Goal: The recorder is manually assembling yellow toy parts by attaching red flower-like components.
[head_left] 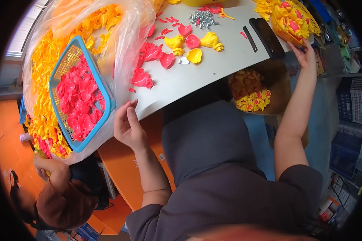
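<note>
The left hand has a loose, empty grip; the right hand, fingers spread, touches a yellow basket of yellow-and-pink toys. Pink pieces sit in a blue basket.

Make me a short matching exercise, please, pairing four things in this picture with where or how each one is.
Column one:
1. Left hand
2. Right hand
3. Blue basket
4. Screws

Column two:
A. Silver, in a loose heap on the table
B. At the edge of the yellow basket
C. Holding pink parts
D. Half curled, by the table's near edge

Right pairs: 1-D, 2-B, 3-C, 4-A.
</note>
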A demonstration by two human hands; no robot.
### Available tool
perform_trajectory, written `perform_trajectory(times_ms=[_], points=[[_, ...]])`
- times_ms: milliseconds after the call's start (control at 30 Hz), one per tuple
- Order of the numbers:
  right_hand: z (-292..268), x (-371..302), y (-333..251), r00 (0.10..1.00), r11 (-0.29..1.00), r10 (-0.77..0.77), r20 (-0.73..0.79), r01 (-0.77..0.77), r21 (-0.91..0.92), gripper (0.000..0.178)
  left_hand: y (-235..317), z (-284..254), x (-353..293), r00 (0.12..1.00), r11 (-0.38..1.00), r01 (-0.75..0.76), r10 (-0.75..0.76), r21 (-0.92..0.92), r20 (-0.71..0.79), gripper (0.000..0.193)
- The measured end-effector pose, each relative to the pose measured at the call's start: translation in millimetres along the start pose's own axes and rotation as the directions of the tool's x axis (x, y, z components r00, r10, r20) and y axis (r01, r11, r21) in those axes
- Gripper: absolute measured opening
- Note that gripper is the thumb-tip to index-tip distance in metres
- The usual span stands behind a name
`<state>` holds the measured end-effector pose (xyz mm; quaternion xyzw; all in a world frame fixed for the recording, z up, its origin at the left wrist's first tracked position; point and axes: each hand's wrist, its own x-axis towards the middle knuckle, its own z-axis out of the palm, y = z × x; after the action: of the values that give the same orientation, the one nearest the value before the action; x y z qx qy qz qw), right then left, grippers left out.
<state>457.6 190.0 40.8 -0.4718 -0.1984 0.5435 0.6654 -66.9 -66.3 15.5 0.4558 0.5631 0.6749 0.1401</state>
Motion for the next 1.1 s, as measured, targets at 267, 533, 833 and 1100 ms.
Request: perform_trajectory(times_ms=[267,533,833,1100], points=[[-7,28,3,0.999,0.986,0.017,0.048,-0.009,-0.167,0.045,-37,10,-8,0.997,0.994,0.061,-0.055,0.086,-0.062,0.012],[-57,53,-11,0.998,0.986,-0.056,0.020,0.059,-0.156,0.041,-43,16,-3,0.996,0.962,-0.033,0.054,0.271,-0.069,0.011],[-148,-63,-51,0.995,0.968,-0.089,0.040,0.096,-0.234,0.049,-50,18,-3,0.996,0.973,-0.022,0.042,0.230,-0.084,0.012],[-197,-128,36,0.978,0.821,0.082,-0.191,-0.175,-0.544,0.047,-44,21,-3,0.997,0.976,0.005,0.012,0.218,-0.075,0.014]])
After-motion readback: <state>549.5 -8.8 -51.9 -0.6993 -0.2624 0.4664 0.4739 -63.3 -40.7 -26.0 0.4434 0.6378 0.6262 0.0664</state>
